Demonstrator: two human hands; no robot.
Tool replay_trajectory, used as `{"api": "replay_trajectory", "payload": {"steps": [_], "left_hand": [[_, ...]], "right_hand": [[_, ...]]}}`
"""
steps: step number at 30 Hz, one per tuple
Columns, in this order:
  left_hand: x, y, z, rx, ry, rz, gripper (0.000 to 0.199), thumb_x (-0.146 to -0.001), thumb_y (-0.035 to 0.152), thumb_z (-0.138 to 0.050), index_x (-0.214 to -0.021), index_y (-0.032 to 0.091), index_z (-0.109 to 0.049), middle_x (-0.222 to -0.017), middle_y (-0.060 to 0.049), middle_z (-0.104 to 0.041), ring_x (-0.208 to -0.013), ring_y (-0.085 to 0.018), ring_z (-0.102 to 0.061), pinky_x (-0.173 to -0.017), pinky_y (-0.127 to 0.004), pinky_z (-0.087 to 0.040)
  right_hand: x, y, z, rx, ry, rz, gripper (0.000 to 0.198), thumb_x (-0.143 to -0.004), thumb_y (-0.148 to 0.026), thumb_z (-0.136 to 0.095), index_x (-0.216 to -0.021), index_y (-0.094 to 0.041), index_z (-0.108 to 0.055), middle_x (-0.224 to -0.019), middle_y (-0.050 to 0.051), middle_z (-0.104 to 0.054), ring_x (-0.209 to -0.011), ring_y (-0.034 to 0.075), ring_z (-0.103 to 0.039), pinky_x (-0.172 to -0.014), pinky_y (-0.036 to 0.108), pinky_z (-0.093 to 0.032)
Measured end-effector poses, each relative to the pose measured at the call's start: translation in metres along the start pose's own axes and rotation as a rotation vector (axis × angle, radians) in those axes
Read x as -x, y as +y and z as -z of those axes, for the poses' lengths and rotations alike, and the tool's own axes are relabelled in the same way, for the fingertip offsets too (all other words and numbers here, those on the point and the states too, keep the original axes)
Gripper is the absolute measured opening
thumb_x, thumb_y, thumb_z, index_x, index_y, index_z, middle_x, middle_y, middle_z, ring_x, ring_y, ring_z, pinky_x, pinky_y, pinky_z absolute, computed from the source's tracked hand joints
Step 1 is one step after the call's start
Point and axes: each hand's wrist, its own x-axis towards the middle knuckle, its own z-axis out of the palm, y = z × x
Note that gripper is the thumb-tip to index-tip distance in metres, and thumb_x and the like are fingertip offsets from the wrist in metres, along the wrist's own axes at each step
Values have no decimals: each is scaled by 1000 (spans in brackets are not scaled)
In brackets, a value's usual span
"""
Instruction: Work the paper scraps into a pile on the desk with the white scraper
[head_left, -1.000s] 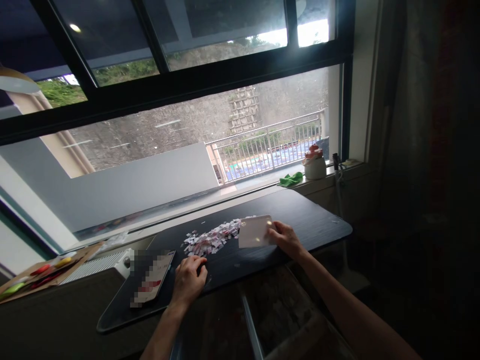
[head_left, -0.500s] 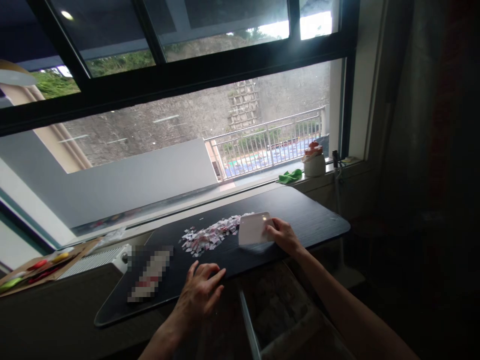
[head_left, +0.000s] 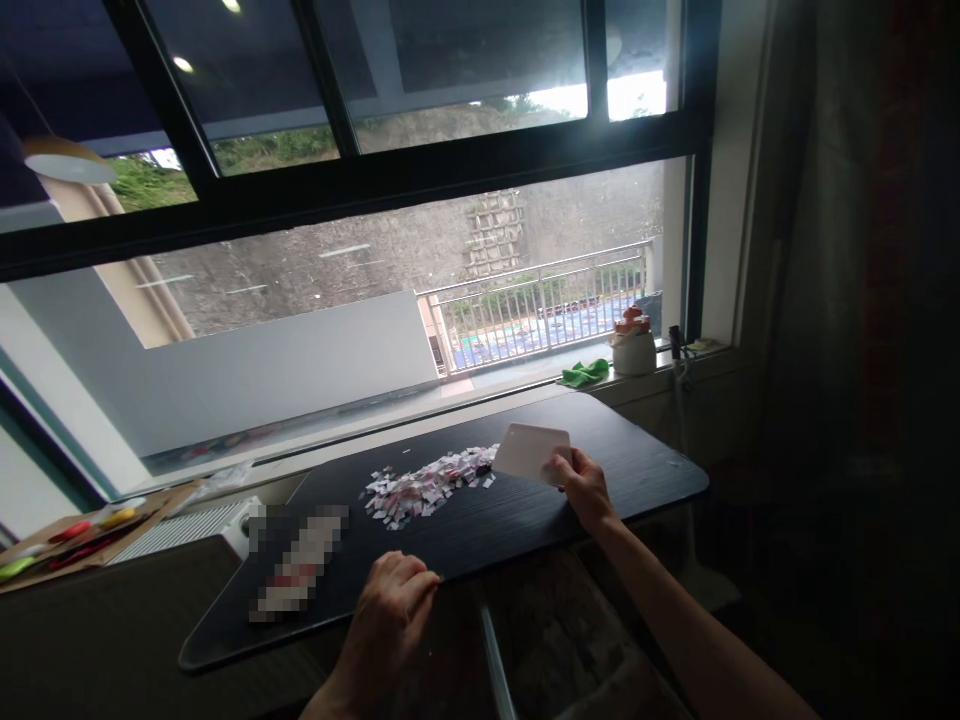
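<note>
Card (head_left: 529,452) pinched in the right hand (head_left: 589,490) points left, long axis crosswise, by the right end of the paper scraps (head_left: 427,486) on the table (head_left: 487,535), while the left hand (head_left: 391,605) curls near its edge, any grip hidden.

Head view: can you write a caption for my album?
Right hand holds a flat white piece beside paper scraps on a black table.
</note>
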Motion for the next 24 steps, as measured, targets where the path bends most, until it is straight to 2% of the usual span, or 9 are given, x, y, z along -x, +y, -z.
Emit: {"api": "replay_trajectory", "payload": {"steps": [3, 6, 16, 24], "left_hand": [[-1, 5, 1, 15, -35, 36, 16, -82, 14, -45, -76, 20, -59, -74, -2, -59, -70, -16, -53, -69, -31, -43], [0, 10, 4, 18, -62, 52, 15, -82, 14, -45, -74, 20, -56, -73, -2, -57, -68, -15, -51, -66, -30, -42], [3, 16, 7, 40, -57, -45, 14, -83, 13, -46, -77, 20, -57, -73, -1, -55, -73, -15, -49, -72, -32, -41], [4, 20, 7, 37, -56, -37, 13, -81, 15, -49, -70, 19, -52, -77, -1, -56, -75, -15, -51, -76, -31, -45]], "right_hand": [[-1, 1, 1, 9, -16, 0, 34, -66, -41, -53, -86, -14, -59, -70, 4, -62, -60, 15, -55, -46, 23, -39], [-1, 1, 1, 3, -21, -3, 36, -67, -42, -53, -89, -14, -59, -73, 4, -64, -61, 16, -56, -47, 24, -40], [-1, 0, 2, 14, -14, -31, 37, -65, -42, -54, -89, -14, -60, -74, 5, -65, -63, 17, -57, -46, 24, -40], [-2, 1, 3, 46, -15, -22, 36, -65, -42, -55, -88, -14, -61, -73, 5, -64, -63, 18, -57, -47, 24, -41]]}}
